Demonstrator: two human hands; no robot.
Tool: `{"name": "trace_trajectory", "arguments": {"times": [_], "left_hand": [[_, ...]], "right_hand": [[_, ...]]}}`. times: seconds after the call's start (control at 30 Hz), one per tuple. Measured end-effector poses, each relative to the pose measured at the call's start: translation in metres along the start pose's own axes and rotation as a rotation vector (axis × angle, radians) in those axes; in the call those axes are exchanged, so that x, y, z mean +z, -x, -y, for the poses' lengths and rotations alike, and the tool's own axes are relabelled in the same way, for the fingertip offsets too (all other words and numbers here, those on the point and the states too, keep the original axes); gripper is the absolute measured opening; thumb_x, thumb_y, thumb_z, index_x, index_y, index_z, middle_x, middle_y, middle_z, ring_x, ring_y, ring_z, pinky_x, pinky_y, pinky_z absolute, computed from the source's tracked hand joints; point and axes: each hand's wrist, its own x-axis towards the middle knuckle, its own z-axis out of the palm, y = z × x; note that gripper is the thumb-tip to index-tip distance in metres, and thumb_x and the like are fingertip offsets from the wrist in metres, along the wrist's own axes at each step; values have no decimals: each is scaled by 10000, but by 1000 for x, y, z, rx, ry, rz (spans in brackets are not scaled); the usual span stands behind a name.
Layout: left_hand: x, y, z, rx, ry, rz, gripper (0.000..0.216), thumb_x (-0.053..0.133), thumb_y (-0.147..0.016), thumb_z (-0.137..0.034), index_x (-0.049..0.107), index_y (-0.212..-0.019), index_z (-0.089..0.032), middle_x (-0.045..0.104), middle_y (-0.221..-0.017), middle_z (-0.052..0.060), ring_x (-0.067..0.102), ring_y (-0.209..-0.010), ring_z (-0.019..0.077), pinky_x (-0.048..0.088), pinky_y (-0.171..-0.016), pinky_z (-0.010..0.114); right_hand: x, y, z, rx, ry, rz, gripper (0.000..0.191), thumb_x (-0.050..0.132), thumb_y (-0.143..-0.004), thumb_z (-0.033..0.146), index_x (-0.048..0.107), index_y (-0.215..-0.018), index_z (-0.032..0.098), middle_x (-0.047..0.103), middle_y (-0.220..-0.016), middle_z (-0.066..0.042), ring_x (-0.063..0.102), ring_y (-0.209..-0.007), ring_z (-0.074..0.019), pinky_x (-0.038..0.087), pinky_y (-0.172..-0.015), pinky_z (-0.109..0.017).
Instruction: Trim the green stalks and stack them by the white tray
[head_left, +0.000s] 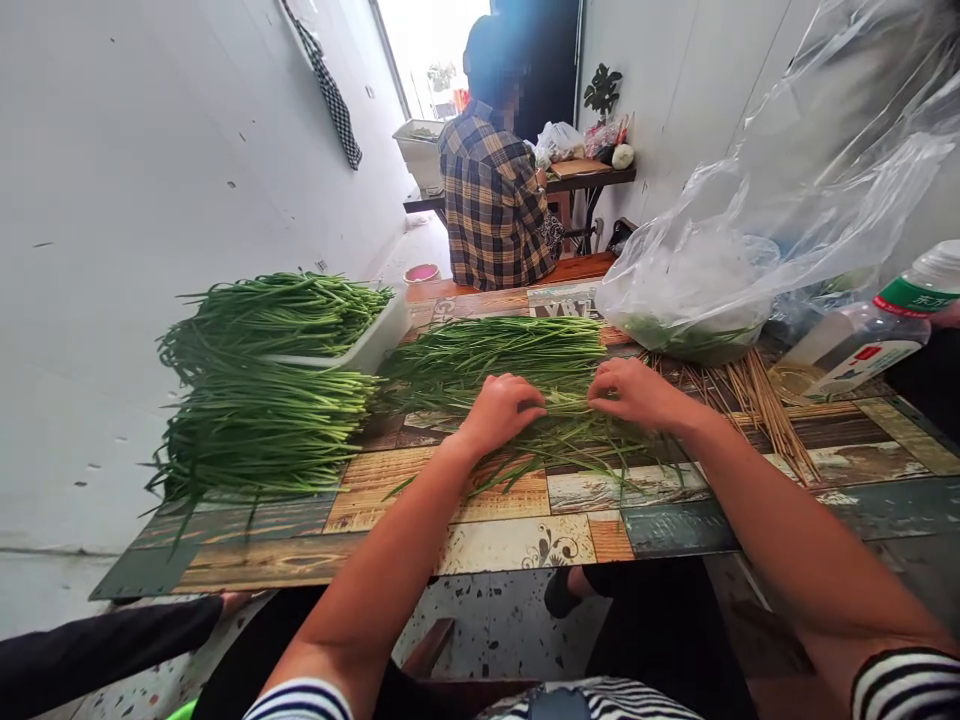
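Twelve o'clock taken as straight ahead across the worktop [487, 545]. We find the middle heap of green stems [517, 340] lying flat on it, long axis nine to three, leafy tips toward nine, the more even ends toward three. On its six o'clock side, a thin spread of loose strands [568, 407] runs roughly the same way, with stragglers strewn closer to the near edge. The left hand [495, 412] is at the strands' nine o'clock side, the right hand [636, 393] at their three; the heap sits just beyond both sets of fingers, toward twelve. Both sets curl inward, facing each other over the strands; whether either pinches a stem we cannot tell. Around the hands we log: stacked greens [262, 430] at nine to ten, clear plastic bag [697, 250] at two, thin brown sticks [765, 415] at three.
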Motion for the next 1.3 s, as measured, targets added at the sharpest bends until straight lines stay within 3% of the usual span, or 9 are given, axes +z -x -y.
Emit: {"name": "trace_trajectory", "arguments": {"times": [0.2,0.3,0.43,0.63,0.83,1.0,1.17,1.23,1.3], "left_hand": [[11,-2,-11,16,38,-303,260,553,-901,-350,659,-1117,-251,684,-1103,44,584,-1044,182,401,-943,348],[20,-4,-22,31,65,-285,265,522,-919,-341,662,-1121,-244,707,-1054,44,618,-969,172,443,-894,323],[17,-3,-30,-36,117,-249,186,554,-895,-272,726,-906,-201,729,-863,41,641,-790,157,474,-757,272],[6,-2,-30,-265,313,-226,198,574,-858,-260,728,-767,-175,702,-679,1,594,-612,118,423,-599,221],[7,0,-33,-172,338,-157,210,567,-858,-246,718,-737,-166,690,-668,-4,575,-619,109,407,-623,214],[5,-3,-41,-93,283,-129,216,575,-863,-257,700,-713,-167,687,-680,-5,559,-620,107,397,-636,225],[4,-4,-46,-192,302,-155,177,594,-833,-222,699,-703,-164,677,-646,-8,549,-588,102,397,-608,220],[5,-2,-42,-269,337,-180,167,600,-821,-219,704,-703,-163,675,-635,-8,547,-576,101,394,-584,215],[6,0,-37,-317,391,-190,167,598,-821,-230,711,-720,-162,671,-626,-10,547,-571,100,392,-569,210]], "right_hand": [[-7,-1,24,49,-228,-278,220,569,-826,381,677,-798,191,684,-797,-49,591,-754,-178,454,-714,-305],[1,-3,31,44,-237,-260,237,571,-829,391,683,-781,188,688,-769,-44,594,-725,-168,453,-686,-292],[3,-1,12,72,-221,-203,259,578,-830,416,704,-790,193,701,-798,-38,606,-723,-160,450,-669,-274],[-19,1,-5,369,-127,-315,534,419,-873,590,672,-632,187,627,-623,-32,557,-596,-155,396,-555,-263],[1,-11,37,157,-24,-204,463,393,-894,540,562,-621,207,559,-715,-36,519,-682,-150,393,-641,-260],[20,-14,21,161,-148,-133,472,389,-904,500,326,-543,203,307,-550,36,321,-547,-106,253,-522,-252],[6,-8,-7,356,-185,-338,504,461,-843,544,311,-503,204,268,-515,38,282,-515,-96,198,-496,-267],[-1,-7,-4,413,-201,-442,486,492,-814,563,376,-508,203,309,-506,37,300,-507,-99,216,-493,-267],[-3,-7,9,389,-260,-441,433,533,-780,579,489,-577,199,399,-533,34,342,-511,-104,255,-496,-262]]}}
